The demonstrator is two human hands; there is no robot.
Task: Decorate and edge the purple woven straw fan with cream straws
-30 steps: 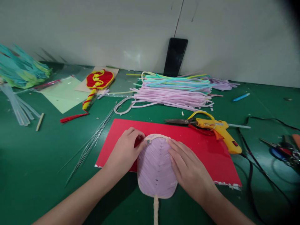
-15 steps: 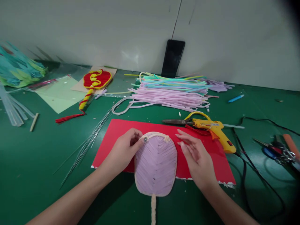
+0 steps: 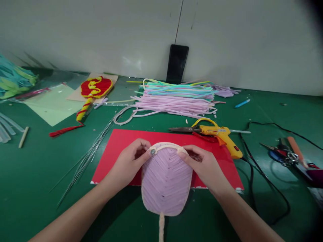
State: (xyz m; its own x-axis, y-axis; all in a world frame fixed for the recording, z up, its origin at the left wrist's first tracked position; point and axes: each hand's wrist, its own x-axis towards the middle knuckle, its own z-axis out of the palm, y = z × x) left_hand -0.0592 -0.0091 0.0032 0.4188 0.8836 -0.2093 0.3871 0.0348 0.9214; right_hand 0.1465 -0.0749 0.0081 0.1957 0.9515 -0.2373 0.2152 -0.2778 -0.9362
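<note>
A lilac hand fan (image 3: 166,183) with a cream edge and a cream wrapped handle (image 3: 161,226) is held between my hands, its handle toward me. My left hand (image 3: 132,156) pinches its upper left edge, thumb in front. At the upper right edge, my right hand (image 3: 202,163) pinches it too, thumb on the front face. A cream strip (image 3: 166,146) curves along the top from one thumb to the other. Both sets of fingertips are partly hidden behind the fan. Beneath it lies a red board (image 3: 113,158) with a ragged near edge.
Scissors (image 3: 181,129) and a yellow glue gun (image 3: 227,139) lie at the board's right, its black cord (image 3: 271,181) trailing right. Behind are pastel pipe cleaners (image 3: 174,101) and a phone (image 3: 177,64). Thin wires (image 3: 85,159) and a red-yellow fan (image 3: 94,88) lie left.
My right hand has moved left from beside the fan and closed on its upper right edge. My left hand keeps its pinch. The view has shifted slightly to the right.
</note>
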